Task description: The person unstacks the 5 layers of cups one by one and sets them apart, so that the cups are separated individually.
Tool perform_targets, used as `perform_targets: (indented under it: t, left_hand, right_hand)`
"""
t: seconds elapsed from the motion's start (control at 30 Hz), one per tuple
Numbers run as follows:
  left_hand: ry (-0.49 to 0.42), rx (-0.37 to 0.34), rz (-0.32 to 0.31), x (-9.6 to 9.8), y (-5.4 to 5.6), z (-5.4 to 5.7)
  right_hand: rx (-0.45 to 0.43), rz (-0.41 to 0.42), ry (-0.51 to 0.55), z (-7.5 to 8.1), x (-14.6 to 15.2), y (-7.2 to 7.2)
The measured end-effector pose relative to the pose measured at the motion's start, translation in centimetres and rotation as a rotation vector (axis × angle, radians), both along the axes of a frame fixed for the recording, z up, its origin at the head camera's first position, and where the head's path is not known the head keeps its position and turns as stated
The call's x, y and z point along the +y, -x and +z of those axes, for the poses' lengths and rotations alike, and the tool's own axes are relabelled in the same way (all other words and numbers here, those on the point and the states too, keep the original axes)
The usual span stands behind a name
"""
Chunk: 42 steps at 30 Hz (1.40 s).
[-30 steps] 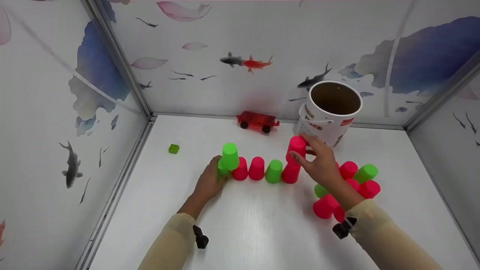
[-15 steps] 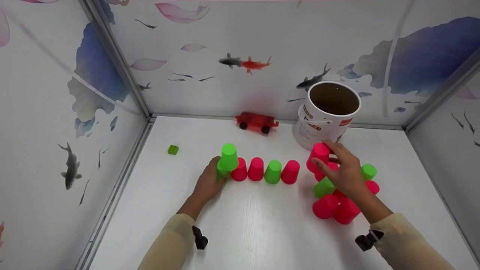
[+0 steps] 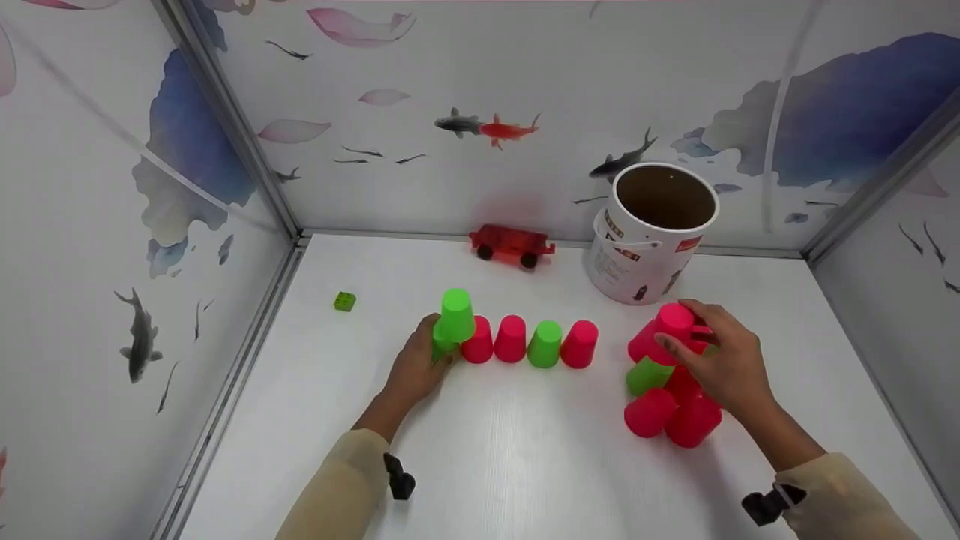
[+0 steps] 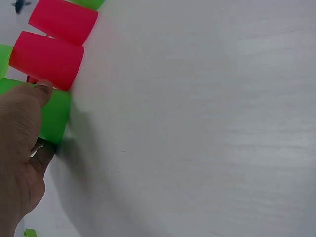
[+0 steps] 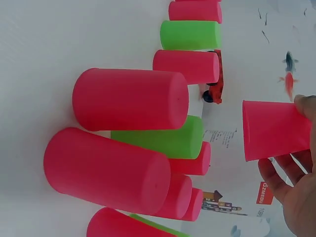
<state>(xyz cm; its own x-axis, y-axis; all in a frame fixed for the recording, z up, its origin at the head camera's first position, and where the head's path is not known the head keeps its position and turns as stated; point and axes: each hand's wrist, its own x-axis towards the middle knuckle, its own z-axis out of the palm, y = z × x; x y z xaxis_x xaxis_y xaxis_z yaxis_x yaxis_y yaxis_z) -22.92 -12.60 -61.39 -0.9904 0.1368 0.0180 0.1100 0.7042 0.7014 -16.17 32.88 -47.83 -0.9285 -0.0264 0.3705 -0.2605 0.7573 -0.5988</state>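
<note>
My left hand (image 3: 409, 375) grips a green cup (image 4: 57, 116) at the left end of a row of upside-down cups. Another green cup (image 3: 457, 313) sits on top of it. Rightward in the row stand a pink cup (image 3: 478, 342), a second pink cup (image 3: 510, 339), a green cup (image 3: 544, 345) and a last pink cup (image 3: 579, 345). Over a cluster of cups at the right, my right hand (image 3: 726, 364) holds a pink cup (image 5: 274, 129) between thumb and fingers. The cluster includes a green cup (image 3: 645, 377) and several pink cups (image 3: 694, 424), partly hidden by that hand.
A white bucket (image 3: 630, 274) stands against the back wall, behind the cluster. Left of it is a red toy wagon (image 3: 513, 244). A small green block (image 3: 344, 301) lies on the white table (image 3: 487, 457) at the left. Walls enclose the back and sides.
My right hand has carried the pink cup from above the row's right end, rightward and toward me, over the cluster. The left hand stays at the green cup.
</note>
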Motion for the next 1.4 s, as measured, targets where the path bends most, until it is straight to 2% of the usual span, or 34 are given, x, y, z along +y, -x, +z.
perform_targets:
  t: [0.37,0.53,0.9,1.13,1.3,1.4]
  left_hand:
    - [-0.011,0.002,-0.007,-0.2,0.1,-0.2]
    - [-0.014,-0.012,-0.002,-0.1,0.0,0.0]
    - [0.009,0.007,-0.009,-0.1,0.0,0.1]
    - [0.019,-0.001,-0.003,-0.1,0.0,-0.3]
    - [0.008,0.006,-0.007,-0.1,0.1,-0.3]
    - [0.001,0.011,-0.009,-0.1,0.1,-0.1]
  right_hand:
    - [0.099,-0.025,0.037,-1.3,3.6,-2.1]
    - [0.091,-0.066,0.045,-2.3,5.6,-3.4]
    - [-0.026,-0.217,0.028,-4.9,8.9,-6.4]
    - [-0.075,-0.237,0.019,-7.7,9.2,-7.6]
    - [-0.185,-0.256,0.006,-9.9,9.5,-8.5]
    - [-0.254,-0.268,0.019,-10.6,9.6,-8.7]
